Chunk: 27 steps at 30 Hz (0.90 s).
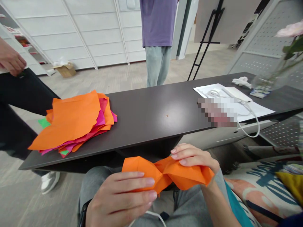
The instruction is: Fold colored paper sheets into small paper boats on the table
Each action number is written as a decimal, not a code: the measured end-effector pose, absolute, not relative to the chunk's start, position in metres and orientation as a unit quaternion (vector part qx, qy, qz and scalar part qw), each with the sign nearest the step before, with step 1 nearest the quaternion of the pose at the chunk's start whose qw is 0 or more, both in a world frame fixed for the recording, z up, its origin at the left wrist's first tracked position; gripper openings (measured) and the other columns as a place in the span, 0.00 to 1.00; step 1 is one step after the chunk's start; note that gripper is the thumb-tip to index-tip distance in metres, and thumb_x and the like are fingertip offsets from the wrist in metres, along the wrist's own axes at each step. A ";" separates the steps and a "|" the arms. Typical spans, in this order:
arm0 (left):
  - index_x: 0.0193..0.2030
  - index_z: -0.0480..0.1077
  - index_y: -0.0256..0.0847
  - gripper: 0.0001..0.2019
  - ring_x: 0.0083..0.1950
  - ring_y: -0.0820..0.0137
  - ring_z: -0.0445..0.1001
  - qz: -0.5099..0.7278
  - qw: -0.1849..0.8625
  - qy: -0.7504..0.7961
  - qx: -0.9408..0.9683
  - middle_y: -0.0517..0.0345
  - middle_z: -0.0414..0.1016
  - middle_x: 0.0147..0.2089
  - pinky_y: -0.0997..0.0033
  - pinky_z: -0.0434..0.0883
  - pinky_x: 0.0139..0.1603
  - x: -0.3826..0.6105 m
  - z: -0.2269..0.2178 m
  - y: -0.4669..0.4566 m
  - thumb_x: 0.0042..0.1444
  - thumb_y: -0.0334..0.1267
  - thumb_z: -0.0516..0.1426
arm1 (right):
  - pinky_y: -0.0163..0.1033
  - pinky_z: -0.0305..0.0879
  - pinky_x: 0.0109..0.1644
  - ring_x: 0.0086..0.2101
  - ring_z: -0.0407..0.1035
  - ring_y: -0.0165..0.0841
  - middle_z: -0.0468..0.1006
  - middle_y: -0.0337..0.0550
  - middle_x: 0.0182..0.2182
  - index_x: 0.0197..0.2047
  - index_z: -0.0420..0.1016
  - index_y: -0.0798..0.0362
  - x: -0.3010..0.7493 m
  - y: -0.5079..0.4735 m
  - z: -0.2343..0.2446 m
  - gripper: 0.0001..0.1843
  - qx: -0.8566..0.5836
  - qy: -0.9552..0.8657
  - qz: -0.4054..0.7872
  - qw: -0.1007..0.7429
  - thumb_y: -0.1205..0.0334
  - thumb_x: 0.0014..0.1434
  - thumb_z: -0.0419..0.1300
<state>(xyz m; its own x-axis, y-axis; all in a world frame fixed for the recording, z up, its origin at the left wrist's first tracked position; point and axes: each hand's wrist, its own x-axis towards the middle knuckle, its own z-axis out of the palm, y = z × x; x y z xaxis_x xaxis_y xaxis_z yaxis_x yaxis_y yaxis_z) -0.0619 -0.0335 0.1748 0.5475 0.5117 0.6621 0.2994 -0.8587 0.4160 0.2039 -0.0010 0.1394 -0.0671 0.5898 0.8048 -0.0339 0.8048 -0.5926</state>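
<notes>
Your two hands hold the folded orange paper (151, 167) between them, over your lap and just in front of the near edge of the dark table (142, 108), so it is off the tabletop. The paper spreads into two creased lobes, one toward each hand, that meet at a narrow, gathered middle; that middle lies in the gap between your grips, with no finger across it, and a small point of paper hangs just below it. Your left hand (120, 198) closes on the left lobe: its fingers lie side by side across the lower front of that lobe, their tips reaching toward the middle, while the lobe's upper edge stands clear above them. The left thumb is hidden, so you cannot tell where it presses. Your right hand (195, 159) holds the right lobe from above and its outer side, fingers bent over the upper edge with the tips pointing toward the middle; the lobe's front face shows beneath them, and its outer corner lies against the base of your hand. The right thumb is out of sight too. Beyond your left hand, well apart from the held piece, a loose stack of coloured sheets (73, 118), orange on top, rests on the table's left end.
</notes>
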 end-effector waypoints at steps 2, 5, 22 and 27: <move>0.50 0.77 0.49 0.11 0.41 0.67 0.84 0.389 0.122 0.215 0.887 0.63 0.85 0.39 0.65 0.81 0.49 -0.067 0.178 -0.041 0.64 0.33 0.58 | 0.44 0.78 0.38 0.35 0.81 0.40 0.87 0.45 0.36 0.46 0.84 0.46 0.204 -0.002 0.139 0.10 -0.191 -0.676 0.270 0.658 0.60 0.64 0.63; 0.54 0.75 0.51 0.14 0.41 0.65 0.84 0.388 0.120 0.193 0.893 0.61 0.85 0.40 0.62 0.82 0.48 -0.070 0.174 -0.042 0.65 0.33 0.56 | 0.42 0.77 0.33 0.31 0.80 0.39 0.86 0.46 0.33 0.43 0.85 0.45 0.206 -0.004 0.137 0.08 -0.207 -0.660 0.309 0.653 0.58 0.63 0.64; 0.38 0.72 0.39 0.12 0.39 0.70 0.78 0.441 0.550 0.502 0.501 0.56 0.79 0.38 0.75 0.74 0.40 -0.035 0.132 0.010 0.54 0.43 0.65 | 0.58 0.56 0.67 0.64 0.60 0.45 0.63 0.50 0.65 0.60 0.70 0.43 0.212 0.007 0.114 0.28 -0.509 -0.683 0.269 0.449 0.71 0.57 0.59; 0.40 0.69 0.39 0.16 0.36 0.70 0.77 0.416 0.589 0.496 0.484 0.55 0.79 0.37 0.75 0.73 0.39 -0.035 0.125 0.015 0.51 0.44 0.67 | 0.53 0.59 0.65 0.60 0.64 0.43 0.70 0.50 0.61 0.61 0.70 0.47 0.216 -0.003 0.127 0.29 -0.366 -0.809 0.322 0.329 0.69 0.57 0.61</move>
<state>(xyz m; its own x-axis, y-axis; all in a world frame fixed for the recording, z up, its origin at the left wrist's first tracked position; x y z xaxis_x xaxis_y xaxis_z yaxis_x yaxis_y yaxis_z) -0.0353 0.0154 0.1245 0.1622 0.9700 -0.1810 -0.0110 0.1852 0.9826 0.2161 -0.0026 0.1267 -0.5161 0.8038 0.2959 0.3800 0.5245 -0.7619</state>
